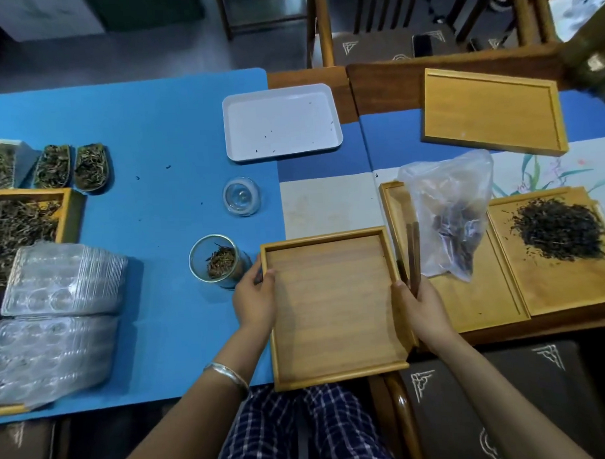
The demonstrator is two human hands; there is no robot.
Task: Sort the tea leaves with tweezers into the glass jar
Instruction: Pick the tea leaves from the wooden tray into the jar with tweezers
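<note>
Hands [255,298] [422,309] gripping wooden tray [331,307] edges (tweezers [414,256] in right), beside glass jar [215,265]

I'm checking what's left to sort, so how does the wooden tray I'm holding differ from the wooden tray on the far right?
The tray in your hands is bare, while the far-right tray carries a pile of dark tea leaves. The held tray is gripped by the left hand and right hand and overhangs the table edge; the far-right tray is untouched, resting on another wooden tray. Both are shallow, rimmed, light wood.

Five wooden trays [334,307], one jar [216,266]
</note>
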